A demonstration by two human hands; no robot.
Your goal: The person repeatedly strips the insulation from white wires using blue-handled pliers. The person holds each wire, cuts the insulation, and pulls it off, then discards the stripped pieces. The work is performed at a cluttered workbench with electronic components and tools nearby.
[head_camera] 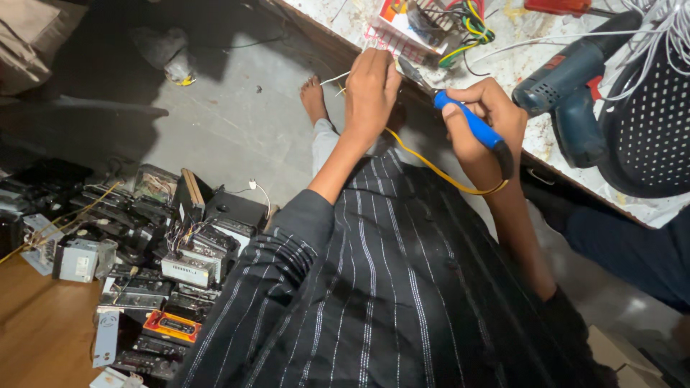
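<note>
A blue-handled soldering iron (471, 123) sits just right of the frame's upper centre, its dark metal tip slanting up and left toward the left hand. The right hand (487, 118) is wrapped around the handle in a closed fist, thumb laid along the blue grip, forearm running down and right toward the lower frame. The left hand (370, 90) lies knuckles up, fingers curled shut on thin white wires (332, 77) that stick out to its left; its forearm reaches up from a black striped sleeve. A yellow wire (431, 167) loops from under the left hand down to the right wrist. Both hands hover at the edge of the counter (503, 68) in the upper right, where a dark blue power drill (568, 82) lies. A heap of old car stereo units (154, 266) covers the floor at lower left.
</note>
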